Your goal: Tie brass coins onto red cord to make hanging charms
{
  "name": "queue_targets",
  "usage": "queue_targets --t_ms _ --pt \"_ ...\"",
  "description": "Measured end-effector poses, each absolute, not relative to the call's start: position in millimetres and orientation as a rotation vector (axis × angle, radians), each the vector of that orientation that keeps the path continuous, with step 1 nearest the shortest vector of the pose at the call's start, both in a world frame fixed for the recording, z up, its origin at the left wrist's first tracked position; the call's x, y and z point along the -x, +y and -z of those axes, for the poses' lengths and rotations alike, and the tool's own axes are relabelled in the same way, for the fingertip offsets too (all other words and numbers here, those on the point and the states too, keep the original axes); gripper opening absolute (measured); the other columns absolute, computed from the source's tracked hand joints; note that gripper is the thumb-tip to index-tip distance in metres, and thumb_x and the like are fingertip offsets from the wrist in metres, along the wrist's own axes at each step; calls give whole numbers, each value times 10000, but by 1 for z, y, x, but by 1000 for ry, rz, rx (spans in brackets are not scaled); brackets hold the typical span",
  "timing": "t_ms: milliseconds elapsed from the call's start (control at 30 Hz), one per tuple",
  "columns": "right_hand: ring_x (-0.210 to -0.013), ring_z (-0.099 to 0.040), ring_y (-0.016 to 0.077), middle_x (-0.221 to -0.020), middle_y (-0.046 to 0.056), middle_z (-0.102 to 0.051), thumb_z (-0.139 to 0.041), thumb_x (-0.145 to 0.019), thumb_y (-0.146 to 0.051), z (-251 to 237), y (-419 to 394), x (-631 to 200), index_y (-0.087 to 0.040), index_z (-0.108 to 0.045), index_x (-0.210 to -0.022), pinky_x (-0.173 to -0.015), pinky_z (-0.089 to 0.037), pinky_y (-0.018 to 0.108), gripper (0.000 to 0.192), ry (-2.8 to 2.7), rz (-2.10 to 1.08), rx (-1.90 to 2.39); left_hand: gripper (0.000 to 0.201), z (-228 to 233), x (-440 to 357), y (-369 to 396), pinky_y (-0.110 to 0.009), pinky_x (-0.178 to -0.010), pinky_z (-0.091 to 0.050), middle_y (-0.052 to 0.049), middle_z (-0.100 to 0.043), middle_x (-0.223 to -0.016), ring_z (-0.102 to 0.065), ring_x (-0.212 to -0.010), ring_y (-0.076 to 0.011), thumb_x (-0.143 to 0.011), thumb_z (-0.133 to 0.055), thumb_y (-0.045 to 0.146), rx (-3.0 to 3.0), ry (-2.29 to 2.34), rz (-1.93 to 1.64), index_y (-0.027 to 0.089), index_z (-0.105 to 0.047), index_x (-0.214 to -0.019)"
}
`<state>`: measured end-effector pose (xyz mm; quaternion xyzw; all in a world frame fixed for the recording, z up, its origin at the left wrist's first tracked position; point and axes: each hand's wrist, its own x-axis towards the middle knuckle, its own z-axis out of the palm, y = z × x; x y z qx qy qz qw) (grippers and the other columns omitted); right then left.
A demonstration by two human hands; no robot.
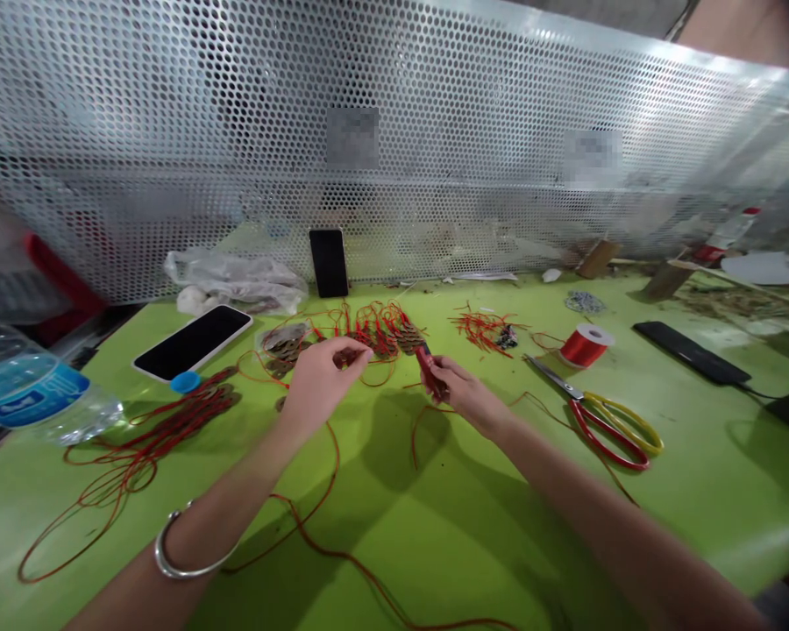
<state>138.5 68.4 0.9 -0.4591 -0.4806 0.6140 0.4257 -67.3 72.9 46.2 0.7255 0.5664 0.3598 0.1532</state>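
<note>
My left hand (321, 375) pinches a small coin-like piece threaded on red cord (316, 499) just above the green table (473, 543). My right hand (457, 393) grips a small red lighter-like object (425, 359) with cord trailing from it. Between and behind the hands lies a row of strung coins with red cord (374, 331). A silver bracelet (184, 552) sits on my left wrist.
Scissors with red and yellow handles (605, 421), a red thread spool (585, 344), a cord scrap pile (483, 329), a white-cased phone (193, 342), an upright phone (329, 261), a water bottle (32, 394), looped red cords (145, 438), a black device (690, 352). Perforated metal panel (434, 114) behind.
</note>
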Motion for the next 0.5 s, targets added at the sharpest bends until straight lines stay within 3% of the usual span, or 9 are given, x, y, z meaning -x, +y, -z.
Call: queue_targets --t_ms 200,500 --pt "-418 -231 41 -544 -79 -296 -436 -786 -595 1 72 -140 -188 -413 -673 -385 -180 162 423 -1347 -1587 1297 178 -42 66 75 -241 -573 -418 -2 -697 -700 -568 -590 -141 -785 -581 326 -2112 1625 -1023 187 -689 -763" --pt "-364 -177 44 -457 -83 -231 -388 -797 -606 12 86 -140 -208 -315 -563 -356 -134 199 468 -1409 -1433 1496 131 -38 60 70 -272 -700 -471 -15 -709 -826 -633 -763 -177 -799 -579 294 -2239 1572 -958 205 -669 -764"
